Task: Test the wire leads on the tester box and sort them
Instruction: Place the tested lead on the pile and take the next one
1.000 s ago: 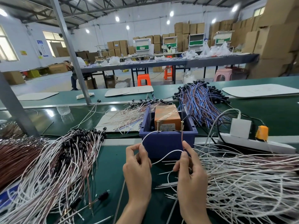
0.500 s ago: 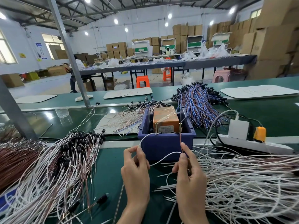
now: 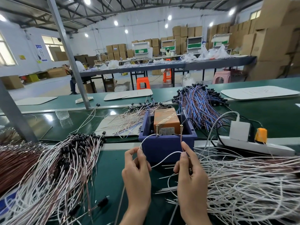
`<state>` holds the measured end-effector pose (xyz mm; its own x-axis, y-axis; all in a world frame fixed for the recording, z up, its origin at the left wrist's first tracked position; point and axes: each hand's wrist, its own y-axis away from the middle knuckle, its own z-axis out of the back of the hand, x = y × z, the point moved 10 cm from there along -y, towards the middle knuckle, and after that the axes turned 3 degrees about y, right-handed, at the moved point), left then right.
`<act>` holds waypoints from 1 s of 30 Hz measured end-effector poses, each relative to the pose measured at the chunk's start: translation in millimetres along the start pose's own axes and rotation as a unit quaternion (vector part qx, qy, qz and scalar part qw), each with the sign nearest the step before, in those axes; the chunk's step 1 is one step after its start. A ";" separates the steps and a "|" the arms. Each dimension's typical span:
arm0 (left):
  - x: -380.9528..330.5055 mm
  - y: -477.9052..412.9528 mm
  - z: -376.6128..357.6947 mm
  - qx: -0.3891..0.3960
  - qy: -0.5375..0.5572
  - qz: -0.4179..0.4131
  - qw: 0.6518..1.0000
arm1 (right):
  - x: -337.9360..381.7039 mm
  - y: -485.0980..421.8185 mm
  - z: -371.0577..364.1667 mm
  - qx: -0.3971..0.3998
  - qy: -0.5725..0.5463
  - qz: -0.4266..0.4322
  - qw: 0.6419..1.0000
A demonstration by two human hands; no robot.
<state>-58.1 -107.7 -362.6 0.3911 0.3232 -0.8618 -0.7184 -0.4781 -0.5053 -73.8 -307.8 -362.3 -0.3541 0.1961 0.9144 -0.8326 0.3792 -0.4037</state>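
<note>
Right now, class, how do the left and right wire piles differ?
Colour: the left pile mixes white and reddish-brown leads; the right pile is nearly all white.
Ends: the left pile shows a cluster of black caps at its far end; the right pile shows bare tips pointing left.
Lie: the left pile runs away from the viewer; the right pile runs sideways.
Both lie loose on the green bench.

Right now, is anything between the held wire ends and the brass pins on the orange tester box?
Nothing visible. From the left hand the thin white lead arcs over the rim of the blue plastic tray to the left brass pin; from the right hand the thin brown lead rises to the right brass pin.
</note>
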 end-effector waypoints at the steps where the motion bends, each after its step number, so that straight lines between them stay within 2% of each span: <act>1: 0.1 -0.1 0.1 0.000 0.001 0.001 1.000 | 0.3 -0.1 -0.8 0.002 -0.001 0.001 1.000; 30: -1.4 -0.5 -4.0 0.011 -0.001 -0.002 1.000 | -3.6 -3.7 -1.9 0.015 -0.020 -0.018 1.000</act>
<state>-56.0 -111.1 -361.3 0.3928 0.3271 -0.8595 -0.7292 -0.4586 -0.5078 -68.6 -308.1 -364.2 -0.3394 0.1452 0.9294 -0.8573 0.3588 -0.3692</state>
